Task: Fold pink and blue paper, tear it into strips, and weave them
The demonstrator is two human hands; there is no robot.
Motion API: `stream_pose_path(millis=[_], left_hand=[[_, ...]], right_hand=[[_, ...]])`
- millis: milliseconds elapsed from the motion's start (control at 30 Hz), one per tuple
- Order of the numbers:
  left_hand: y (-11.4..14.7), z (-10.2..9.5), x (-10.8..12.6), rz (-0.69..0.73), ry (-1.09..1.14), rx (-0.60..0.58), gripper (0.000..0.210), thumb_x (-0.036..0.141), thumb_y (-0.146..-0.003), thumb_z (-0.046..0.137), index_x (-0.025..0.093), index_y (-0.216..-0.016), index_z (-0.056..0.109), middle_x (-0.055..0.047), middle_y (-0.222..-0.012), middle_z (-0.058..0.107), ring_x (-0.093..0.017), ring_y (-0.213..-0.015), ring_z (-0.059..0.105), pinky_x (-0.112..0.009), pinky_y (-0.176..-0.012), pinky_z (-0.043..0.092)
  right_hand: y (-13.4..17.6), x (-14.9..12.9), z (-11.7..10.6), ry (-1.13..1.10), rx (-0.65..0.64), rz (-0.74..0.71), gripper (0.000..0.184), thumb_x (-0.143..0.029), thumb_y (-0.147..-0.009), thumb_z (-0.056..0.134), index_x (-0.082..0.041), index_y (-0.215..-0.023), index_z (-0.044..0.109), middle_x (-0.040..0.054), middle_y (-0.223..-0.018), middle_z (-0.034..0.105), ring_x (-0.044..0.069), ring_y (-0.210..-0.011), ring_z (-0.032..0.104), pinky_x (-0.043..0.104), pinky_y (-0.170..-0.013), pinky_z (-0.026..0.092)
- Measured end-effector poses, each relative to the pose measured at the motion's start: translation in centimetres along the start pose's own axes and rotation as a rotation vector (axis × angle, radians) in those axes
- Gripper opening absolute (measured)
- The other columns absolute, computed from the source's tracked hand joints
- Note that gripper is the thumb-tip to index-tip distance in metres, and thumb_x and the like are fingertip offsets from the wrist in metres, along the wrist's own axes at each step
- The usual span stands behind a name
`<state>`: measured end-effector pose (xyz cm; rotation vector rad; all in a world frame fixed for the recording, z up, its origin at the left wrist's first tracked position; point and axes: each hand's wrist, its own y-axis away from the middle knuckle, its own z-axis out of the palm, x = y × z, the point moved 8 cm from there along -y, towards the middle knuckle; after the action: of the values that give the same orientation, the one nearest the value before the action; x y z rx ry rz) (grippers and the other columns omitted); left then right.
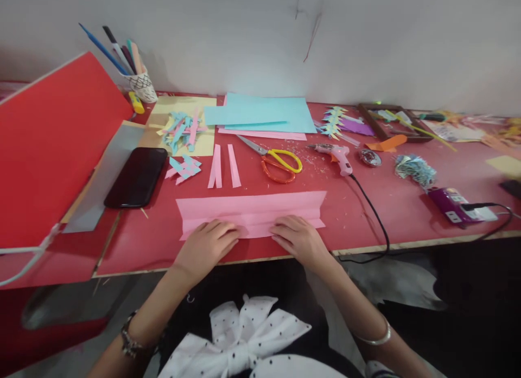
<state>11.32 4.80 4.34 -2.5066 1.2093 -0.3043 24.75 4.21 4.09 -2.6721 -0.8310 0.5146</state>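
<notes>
A wide sheet of pink paper (252,204) with lengthwise creases lies at the front of the red table. My left hand (209,242) grips its near edge left of the middle, fingers curled together over the paper. My right hand (299,239) holds the same edge right of the middle, its fingers bent and the thumb hidden. Beyond the sheet are narrow pink paper strips (215,166) and scissors (280,164) with yellow and orange handles. A pink glue gun (336,154) rests to the right of the scissors.
A black phone (137,177) and a propped red board (52,150) stand left. Paper scraps (181,129), blue paper sheets (268,112) and a pen cup (142,86) line the back. The glue gun's black cord (374,215) hangs over the front edge near a purple power strip (450,204).
</notes>
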Motion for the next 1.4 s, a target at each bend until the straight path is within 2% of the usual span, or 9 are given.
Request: stream_pose_path(millis=[200, 267, 367, 500, 700, 900, 1000, 1100, 1400], left_hand=[[0.3, -0.4, -1.6, -0.055, 0.049, 0.051, 0.035, 0.025, -0.088, 0.034, 0.017, -0.072, 0.064, -0.001, -0.071, 0.066, -0.013, -0.065, 0.060, -0.024, -0.060, 0.046], [0.0, -0.5, -1.5, -0.076, 0.031, 0.068, 0.033, 0.024, -0.088, 0.035, 0.017, -0.072, 0.063, -0.002, -0.069, 0.066, -0.013, -0.064, 0.061, -0.025, -0.059, 0.046], [-0.7, -0.5, -0.6, -0.082, -0.014, 0.092, 0.034, 0.022, -0.088, 0.034, 0.017, -0.072, 0.063, -0.001, -0.070, 0.067, -0.014, -0.064, 0.061, -0.025, -0.058, 0.045], [-0.9, -0.4, 0.0, -0.077, -0.035, 0.101, 0.038, 0.021, -0.089, 0.031, 0.017, -0.068, 0.062, -0.001, -0.067, 0.066, -0.014, -0.061, 0.060, -0.025, -0.056, 0.044], [1.2, -0.8, -2.5, -0.188, 0.128, 0.114, 0.027, 0.024, -0.086, 0.039, 0.017, -0.075, 0.062, -0.001, -0.071, 0.066, -0.013, -0.065, 0.060, -0.024, -0.061, 0.047], [2.4, -0.4, -4.1, -0.332, 0.247, 0.086, 0.030, 0.030, -0.086, 0.040, 0.018, -0.066, 0.059, -0.001, -0.067, 0.064, -0.012, -0.065, 0.060, -0.022, -0.061, 0.046], [2.4, -0.2, -4.5, -0.392, 0.239, 0.066, 0.033, 0.035, -0.085, 0.040, 0.018, -0.061, 0.055, 0.000, -0.063, 0.062, -0.012, -0.063, 0.059, -0.021, -0.056, 0.043], [2.3, -0.1, -4.6, -0.414, 0.199, 0.051, 0.033, 0.036, -0.084, 0.042, 0.018, -0.060, 0.054, 0.001, -0.060, 0.060, -0.012, -0.060, 0.058, -0.020, -0.052, 0.040], [1.8, 0.1, -4.7, -0.391, 0.142, 0.006, 0.033, 0.033, -0.085, 0.042, 0.018, -0.059, 0.055, 0.002, -0.058, 0.059, -0.010, -0.056, 0.055, -0.021, -0.050, 0.036]], right_hand=[[-0.5, 0.3, 0.0, -0.016, -0.044, 0.076, 0.025, -0.033, -0.084, 0.045, -0.017, -0.076, 0.062, 0.0046, -0.079, 0.061, 0.014, -0.072, 0.052, 0.026, -0.068, 0.038], [-1.0, -0.5, 0.2, 0.053, -0.046, 0.044, 0.024, -0.035, -0.082, 0.047, -0.017, -0.080, 0.062, 0.0049, -0.080, 0.061, 0.015, -0.073, 0.051, 0.028, -0.070, 0.037], [-2.0, -2.0, 1.0, 0.124, -0.034, -0.031, 0.017, -0.028, -0.083, 0.047, -0.018, -0.082, 0.062, 0.0033, -0.079, 0.061, 0.014, -0.072, 0.049, 0.026, -0.070, 0.035], [-3.0, -2.8, 1.9, 0.105, -0.043, -0.067, 0.016, -0.023, -0.083, 0.047, -0.019, -0.079, 0.061, 0.0014, -0.076, 0.060, 0.013, -0.073, 0.048, 0.024, -0.067, 0.034], [-3.6, -2.2, 2.8, 0.078, -0.141, -0.008, 0.017, -0.022, -0.084, 0.046, -0.021, -0.078, 0.062, 0.0004, -0.077, 0.058, 0.013, -0.075, 0.046, 0.023, -0.068, 0.032], [-4.5, -2.4, 3.4, 0.137, -0.189, -0.027, 0.016, -0.023, -0.084, 0.047, -0.021, -0.074, 0.060, -0.0012, -0.073, 0.058, 0.012, -0.073, 0.045, 0.027, -0.077, 0.028], [-4.9, -2.6, 3.3, 0.195, -0.178, -0.006, 0.019, -0.020, -0.085, 0.046, -0.021, -0.070, 0.057, -0.0036, -0.068, 0.057, 0.012, -0.073, 0.044, 0.036, -0.088, 0.016], [-5.2, -2.8, 3.3, 0.252, -0.184, 0.037, 0.019, -0.020, -0.083, 0.048, -0.021, -0.066, 0.054, -0.0048, -0.067, 0.057, 0.012, -0.072, 0.043, 0.042, -0.089, 0.008], [-5.7, -3.1, 4.3, 0.132, -0.196, 0.099, 0.024, -0.029, -0.086, 0.042, -0.020, -0.069, 0.055, -0.0038, -0.071, 0.059, 0.012, -0.074, 0.044, 0.037, -0.085, 0.011]])
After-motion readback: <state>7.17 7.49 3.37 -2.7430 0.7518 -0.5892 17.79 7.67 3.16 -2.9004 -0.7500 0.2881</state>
